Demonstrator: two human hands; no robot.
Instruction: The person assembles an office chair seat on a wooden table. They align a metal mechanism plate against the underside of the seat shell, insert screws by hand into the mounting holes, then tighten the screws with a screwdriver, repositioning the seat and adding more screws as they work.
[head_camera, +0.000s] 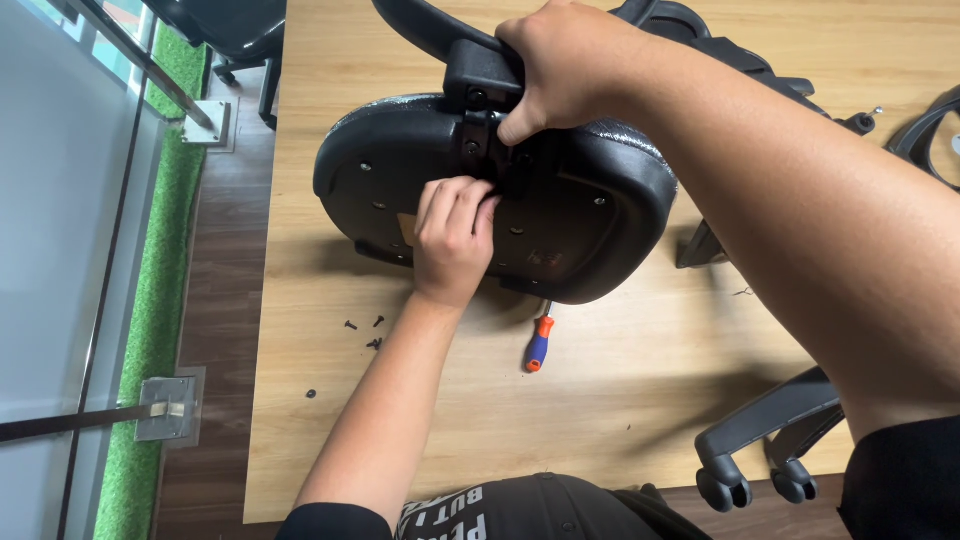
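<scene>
A person's right hand (560, 75) gripped the black backrest bracket (480, 75), steadying it against the upturned chair seat (600, 215) on the wooden table (650, 400), while the left hand (455, 235), fingers pinched, worked at the joint; loose screws (365, 325) and a screwdriver (540, 345) lay nearby.

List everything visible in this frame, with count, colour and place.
seat pan: one, black, upside down on the table
backrest bracket: one, black, at the seat's far edge
screwdriver: one, orange and blue handle, partly under the seat's near edge
loose screws: a few, black, left of the screwdriver
chair base with castors: one, black, at the table's near right edge
table: one, light wood
left hand: fingers on the seat's underside by the bracket
right hand: gripping the bracket
</scene>
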